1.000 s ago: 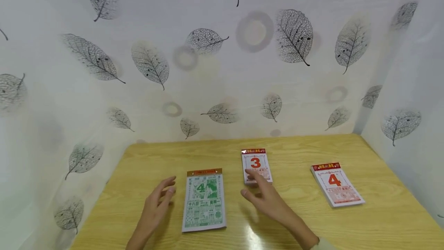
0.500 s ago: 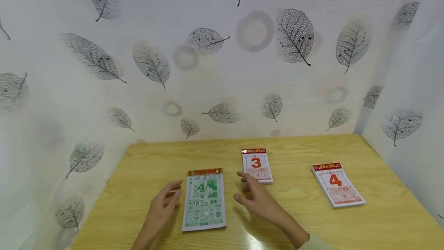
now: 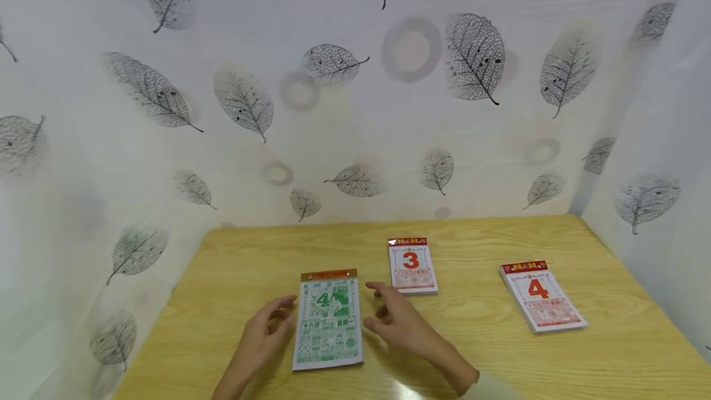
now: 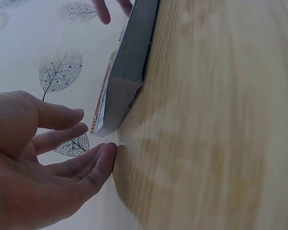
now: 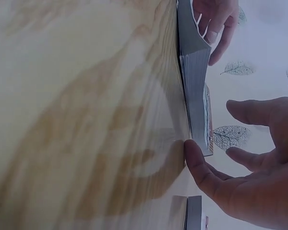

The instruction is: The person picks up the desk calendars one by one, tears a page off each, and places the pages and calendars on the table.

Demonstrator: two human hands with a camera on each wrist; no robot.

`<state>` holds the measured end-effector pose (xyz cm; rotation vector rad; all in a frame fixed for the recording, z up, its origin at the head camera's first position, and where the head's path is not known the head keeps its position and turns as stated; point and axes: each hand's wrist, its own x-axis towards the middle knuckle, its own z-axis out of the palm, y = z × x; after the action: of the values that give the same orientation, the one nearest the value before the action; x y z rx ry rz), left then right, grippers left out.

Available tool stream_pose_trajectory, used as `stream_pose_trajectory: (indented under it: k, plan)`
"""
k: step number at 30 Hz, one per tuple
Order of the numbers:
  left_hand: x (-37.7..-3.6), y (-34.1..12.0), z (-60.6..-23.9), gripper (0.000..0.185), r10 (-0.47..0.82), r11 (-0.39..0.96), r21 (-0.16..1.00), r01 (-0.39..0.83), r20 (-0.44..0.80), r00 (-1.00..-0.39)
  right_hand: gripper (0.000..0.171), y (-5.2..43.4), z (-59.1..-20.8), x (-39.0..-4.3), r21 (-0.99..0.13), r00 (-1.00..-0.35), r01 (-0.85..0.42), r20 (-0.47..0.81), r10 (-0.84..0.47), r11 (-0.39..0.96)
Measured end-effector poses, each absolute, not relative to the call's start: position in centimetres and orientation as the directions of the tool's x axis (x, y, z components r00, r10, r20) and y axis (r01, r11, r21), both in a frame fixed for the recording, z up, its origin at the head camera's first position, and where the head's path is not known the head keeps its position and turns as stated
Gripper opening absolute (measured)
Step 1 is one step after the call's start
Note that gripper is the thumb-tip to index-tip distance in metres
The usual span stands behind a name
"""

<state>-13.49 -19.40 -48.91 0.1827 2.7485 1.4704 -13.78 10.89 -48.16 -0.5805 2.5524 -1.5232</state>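
Close left hand (image 3: 265, 332) and right hand (image 3: 395, 326), both spread and holding nothing, evenly on the green calendar pad's (image 3: 328, 321) side edges.

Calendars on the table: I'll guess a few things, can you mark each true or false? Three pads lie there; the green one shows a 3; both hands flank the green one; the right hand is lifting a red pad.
1. Three pads lie on the table: true.
2. The green calendar shows a 3: false, it shows a 4.
3. The left hand and right hand flank the green calendar: true.
4. The right hand is lifting a red pad: false, the red 3 calendar and red 4 calendar lie flat, untouched.
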Motion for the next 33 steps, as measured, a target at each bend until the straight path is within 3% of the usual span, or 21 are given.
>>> stream_pose_trajectory:
  k: [16,23,33]
  plan:
    - [-14.1,-19.1,-48.9,0.04,0.146,0.592,0.801,0.085,-0.003,-0.989,0.069,9.2,-48.7,-14.2,-0.82,-0.91,-0.258,0.028,-0.413,0.512]
    - [-14.4,-18.9,-49.0,0.046,0.201,0.592,0.795,0.127,0.007,-0.979,0.062,8.9,-48.9,-14.2,-0.769,-0.894,-0.338,0.084,-0.439,0.543]
    - [-14.4,-18.7,-48.7,0.046,0.15,0.618,0.782,0.075,-0.023,-0.988,0.065,7.9,-48.8,-14.3,-0.769,-0.908,-0.301,0.051,-0.416,0.564]
